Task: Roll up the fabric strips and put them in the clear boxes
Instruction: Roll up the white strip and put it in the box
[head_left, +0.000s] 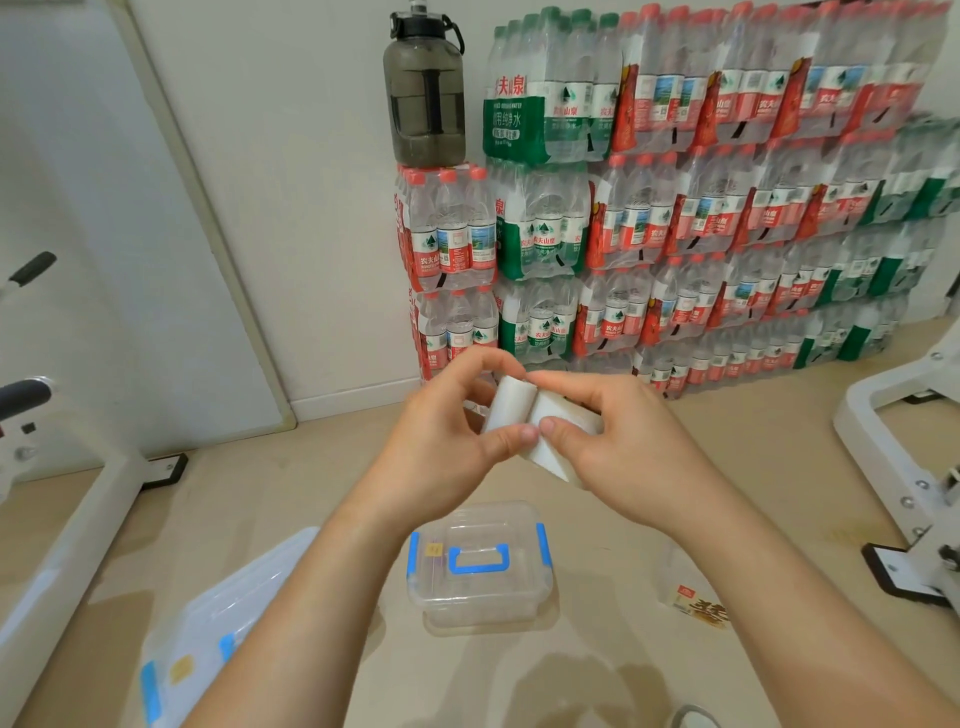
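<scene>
Pinching strip (511, 408) between left hand (441, 441), right hand (623, 447)

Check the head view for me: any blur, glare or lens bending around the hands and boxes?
Head view: soft even light, faint shadows on the floor; left hand, right hand and fabric strip sharp; small clear box legible, larger clear box at lower left smeared; wide-angle bending tilts the bottle packs toward the right edge, sheen on their wrap.
</scene>
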